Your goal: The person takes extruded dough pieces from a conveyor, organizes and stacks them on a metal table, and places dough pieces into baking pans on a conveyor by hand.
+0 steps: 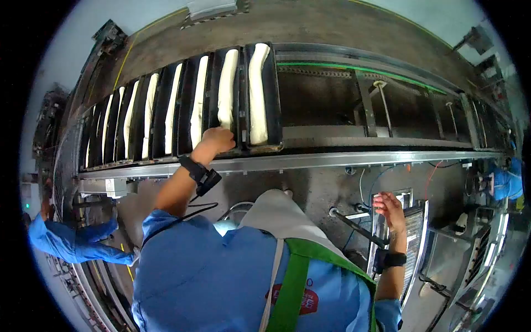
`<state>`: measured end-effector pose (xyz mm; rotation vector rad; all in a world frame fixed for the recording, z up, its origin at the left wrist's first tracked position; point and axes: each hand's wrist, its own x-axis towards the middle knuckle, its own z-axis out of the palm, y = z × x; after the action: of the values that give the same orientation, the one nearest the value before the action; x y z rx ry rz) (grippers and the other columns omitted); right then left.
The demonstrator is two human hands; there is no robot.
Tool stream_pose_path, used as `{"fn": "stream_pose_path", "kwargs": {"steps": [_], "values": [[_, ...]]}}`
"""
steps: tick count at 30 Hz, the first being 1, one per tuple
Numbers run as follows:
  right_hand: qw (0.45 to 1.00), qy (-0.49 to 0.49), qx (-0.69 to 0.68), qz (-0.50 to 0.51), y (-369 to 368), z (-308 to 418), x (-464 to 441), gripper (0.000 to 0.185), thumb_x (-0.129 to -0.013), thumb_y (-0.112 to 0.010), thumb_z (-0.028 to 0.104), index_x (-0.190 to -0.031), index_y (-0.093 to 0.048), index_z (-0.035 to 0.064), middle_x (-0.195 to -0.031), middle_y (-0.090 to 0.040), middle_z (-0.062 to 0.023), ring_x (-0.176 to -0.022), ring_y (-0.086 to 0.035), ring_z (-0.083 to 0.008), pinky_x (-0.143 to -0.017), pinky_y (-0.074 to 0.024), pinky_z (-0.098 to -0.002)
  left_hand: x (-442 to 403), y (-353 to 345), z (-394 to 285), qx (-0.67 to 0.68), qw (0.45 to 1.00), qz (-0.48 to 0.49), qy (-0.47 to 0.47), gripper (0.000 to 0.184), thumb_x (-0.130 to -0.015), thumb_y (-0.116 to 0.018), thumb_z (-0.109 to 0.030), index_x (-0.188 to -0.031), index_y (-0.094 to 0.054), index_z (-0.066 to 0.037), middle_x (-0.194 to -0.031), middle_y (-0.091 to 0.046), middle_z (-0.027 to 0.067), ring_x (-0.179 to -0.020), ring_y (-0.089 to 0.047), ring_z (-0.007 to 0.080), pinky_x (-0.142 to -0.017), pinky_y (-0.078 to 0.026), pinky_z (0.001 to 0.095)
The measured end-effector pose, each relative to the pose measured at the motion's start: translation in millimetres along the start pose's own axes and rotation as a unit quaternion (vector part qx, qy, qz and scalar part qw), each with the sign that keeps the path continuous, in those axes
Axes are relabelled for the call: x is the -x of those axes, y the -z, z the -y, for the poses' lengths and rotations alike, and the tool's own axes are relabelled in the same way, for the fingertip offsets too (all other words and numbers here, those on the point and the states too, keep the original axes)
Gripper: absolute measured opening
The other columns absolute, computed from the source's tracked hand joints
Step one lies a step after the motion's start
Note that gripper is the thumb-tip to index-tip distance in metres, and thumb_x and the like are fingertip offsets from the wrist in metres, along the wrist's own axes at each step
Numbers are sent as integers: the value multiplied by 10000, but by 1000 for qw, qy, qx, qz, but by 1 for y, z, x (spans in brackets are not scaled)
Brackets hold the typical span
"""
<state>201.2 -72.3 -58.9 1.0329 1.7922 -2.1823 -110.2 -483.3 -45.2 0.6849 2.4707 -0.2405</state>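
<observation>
A: So what are your hands up to rn?

B: My left hand (219,140) is down at the near end of a dough strip (227,88), second from the right in the row. The fingers are curled in, but tbh I can't tell if they're pinching the dough or just resting there, my own knuckles block the view.

A: And where's that strip sitting?

B: Lengthwise in a long black tin (238,99). There's an end tin (272,94) with its own strip just to the right, and more of the same lined up to the left. They're all just past the metal rail (310,160) running across in front of me.

A: Right hand?

B: My right hand (390,210) is free, fingers loosely bent, well apart from the tins. Closest thing is a metal frame (422,232) on that side.

A: Anyone else around?

B: Yep, a person in blue (72,240) off to my left, plus another blue-clad person (507,180) at the far right.
</observation>
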Motion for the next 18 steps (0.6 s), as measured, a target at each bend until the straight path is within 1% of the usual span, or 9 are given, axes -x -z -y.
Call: {"fn": "stream_pose_path", "kwargs": {"steps": [3,5,6,9,10,13,15,16,18], "values": [[1000,-10,18,7,-6,4,-6,283,-820,-483,229,-1001,-476,11,-851,-562,-78,-735,-559,-139,-598,-451,-226,12,-4,15,-110,992,-11,-63,274,-742,-405,-239,-808,-612,-74,-939,-573,111,-901,-527,278,-743,-422,390],[1000,-16,23,6,-9,9,-9,281,-821,-479,228,-1001,-477,11,-851,-562,-78,-734,-559,-137,-592,-453,-223,21,3,29,-55,995,82,-12,283,-749,-388,-222,-766,-618,-59,-909,-578,120,-856,-541,285,-728,-424,392],[999,-14,27,10,-10,10,-11,274,-822,-475,220,-1000,-477,11,-850,-562,-77,-731,-558,-135,-590,-456,-225,26,9,35,-1,997,76,-7,294,-755,-401,-259,-785,-614,-59,-883,-575,149,-825,-547,295,-721,-427,390],[999,0,29,22,-10,9,-16,266,-823,-471,205,-1002,-477,9,-849,-561,-75,-725,-557,-135,-592,-462,-232,23,25,39,75,973,-214,36,260,-770,-452,-282,-871,-591,-87,-832,-566,178,-799,-538,328,-706,-429,388],[999,9,30,28,-9,8,-15,265,-823,-471,200,-1004,-476,7,-850,-561,-75,-724,-557,-137,-595,-465,-237,13,39,36,132,953,-272,-9,247,-773,-463,-267,-924,-569,-103,-825,-565,175,-807,-532,331,-723,-423,383],[999,-1,40,13,-9,9,-21,261,-821,-476,189,-1006,-476,5,-849,-563,-76,-723,-561,-139,-595,-467,-238,-55,56,42,175,951,-248,-58,305,-757,-478,-233,-980,-525,-30,-955,-536,199,-864,-512,354,-744,-407,408],[1000,-1,12,-19,-13,8,-24,272,-812,-495,194,-1011,-478,8,-849,-571,-82,-733,-563,-140,-613,-460,-234,-150,49,84,150,941,-276,-131,357,-752,-477,-218,-1032,-491,3,-1038,-501,209,-938,-486,347,-778,-393,396],[1000,2,8,-25,-15,10,-34,279,-808,-506,210,-1006,-483,15,-847,-575,-88,-741,-564,-144,-624,-458,-239,-161,60,104,174,964,-189,-66,389,-758,-459,-207,-1090,-457,-4,-1082,-476,212,-989,-461,332,-819,-375,370],[1000,17,16,-21,-15,10,-37,293,-811,-500,211,-1017,-480,4,-880,-574,-82,-769,-559,-139,-632,-454,-233,-177,68,127,272,931,-192,-147,376,-796,-403,-223,-1089,-463,4,-1096,-483,185,-1006,-459,283,-850,-352,335]]}}
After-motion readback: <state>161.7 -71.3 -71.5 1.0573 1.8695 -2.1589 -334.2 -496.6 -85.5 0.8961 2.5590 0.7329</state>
